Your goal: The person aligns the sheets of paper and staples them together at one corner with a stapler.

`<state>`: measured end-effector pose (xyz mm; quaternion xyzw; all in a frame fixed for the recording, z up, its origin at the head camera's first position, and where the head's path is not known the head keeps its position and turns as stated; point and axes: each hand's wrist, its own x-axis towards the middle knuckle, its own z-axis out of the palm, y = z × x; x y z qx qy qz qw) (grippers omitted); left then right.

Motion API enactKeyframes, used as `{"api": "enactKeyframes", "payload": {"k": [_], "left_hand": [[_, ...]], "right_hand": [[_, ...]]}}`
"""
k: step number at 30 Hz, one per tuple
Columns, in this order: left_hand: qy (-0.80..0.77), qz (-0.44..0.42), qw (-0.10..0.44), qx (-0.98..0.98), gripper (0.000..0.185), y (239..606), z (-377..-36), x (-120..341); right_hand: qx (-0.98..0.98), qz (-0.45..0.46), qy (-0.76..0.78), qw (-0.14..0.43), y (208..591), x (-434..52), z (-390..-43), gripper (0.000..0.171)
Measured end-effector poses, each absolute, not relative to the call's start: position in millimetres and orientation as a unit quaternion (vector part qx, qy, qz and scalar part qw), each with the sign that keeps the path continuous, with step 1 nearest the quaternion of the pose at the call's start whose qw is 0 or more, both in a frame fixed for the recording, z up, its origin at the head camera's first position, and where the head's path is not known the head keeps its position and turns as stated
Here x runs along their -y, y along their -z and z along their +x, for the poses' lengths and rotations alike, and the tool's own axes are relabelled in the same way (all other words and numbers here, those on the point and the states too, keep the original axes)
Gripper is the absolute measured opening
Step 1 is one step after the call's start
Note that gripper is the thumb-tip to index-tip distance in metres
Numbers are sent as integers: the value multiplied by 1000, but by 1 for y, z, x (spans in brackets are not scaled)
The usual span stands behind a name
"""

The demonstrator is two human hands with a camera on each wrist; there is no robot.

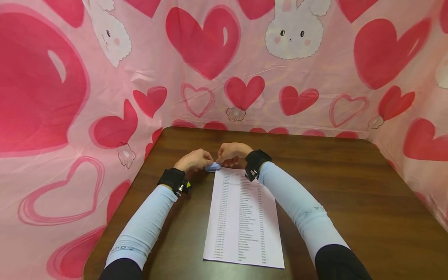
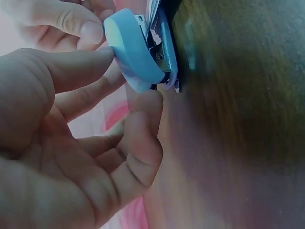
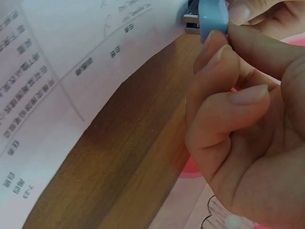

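Observation:
A small light-blue stapler (image 1: pixel 212 167) sits at the top left corner of a printed paper sheet (image 1: pixel 232 221). My left hand (image 1: pixel 193 160) holds the stapler's back end, its thumb on the blue top cover (image 2: pixel 131 50) in the left wrist view. From the other side my right hand (image 1: pixel 233 152) pinches the front end between thumb and index finger. The right wrist view shows that blue end (image 3: pixel 213 19) at the fingertips, with the metal jaw beside the paper. The stapler stands partly spread, and paper edges show between its halves in the left wrist view.
The brown wooden table (image 1: pixel 336 202) extends around the sheet on both sides. A pink curtain (image 1: pixel 210 101) with hearts and rabbits hangs behind and to the left and right of the table. Both wrists wear black straps (image 1: pixel 257 163).

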<state>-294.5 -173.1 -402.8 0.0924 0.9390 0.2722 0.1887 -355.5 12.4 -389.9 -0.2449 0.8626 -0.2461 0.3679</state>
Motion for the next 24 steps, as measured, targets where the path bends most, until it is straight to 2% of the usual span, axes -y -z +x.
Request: {"api": "enactKeyframes", "payload": {"k": [10, 17, 24], "left_hand": [[-324, 84, 208, -919, 24, 410, -299, 176], [-378, 43, 225, -897, 15, 410, -301, 176], [-359, 38, 240, -901, 13, 408, -303, 175]], "right_hand": [[-871, -234, 223, 370, 387, -7, -351, 21], [-868, -221, 229, 381, 393, -10, -355, 20], [-862, -200, 241, 399, 397, -13, -358, 21]]}}
